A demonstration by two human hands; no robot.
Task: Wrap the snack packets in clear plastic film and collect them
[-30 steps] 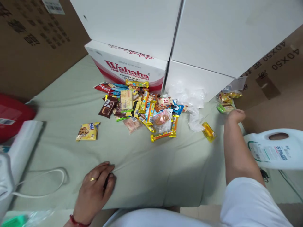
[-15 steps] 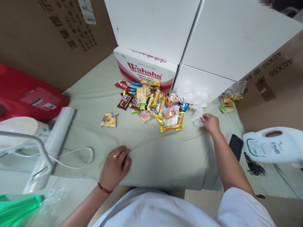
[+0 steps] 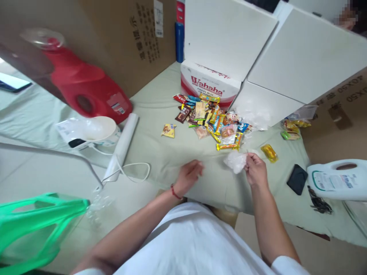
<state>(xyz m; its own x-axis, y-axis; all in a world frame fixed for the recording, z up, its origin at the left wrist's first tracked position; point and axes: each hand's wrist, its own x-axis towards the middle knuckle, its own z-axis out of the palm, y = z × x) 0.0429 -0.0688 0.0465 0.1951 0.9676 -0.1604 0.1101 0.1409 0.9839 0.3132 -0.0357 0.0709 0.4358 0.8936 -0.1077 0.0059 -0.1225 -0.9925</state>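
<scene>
The right hand [image 3: 256,170] pinches a crumpled clear plastic bag [image 3: 235,161] just above the pale green cloth [image 3: 177,152]. The left hand [image 3: 188,176], loosely curled and holding nothing, hovers to the bag's left. Beyond the grip lies a heap of snack packets [image 3: 210,121], then white cartons [image 3: 229,46]; a black phone [image 3: 297,179] sits to its right.

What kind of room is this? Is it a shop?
Probably a storeroom or packing corner, not a shop floor. Big cardboard boxes and white cartons are stacked around a cloth-covered table, with a heap of wrapped snacks on it. The right hand holds a clear plastic bag.
</scene>
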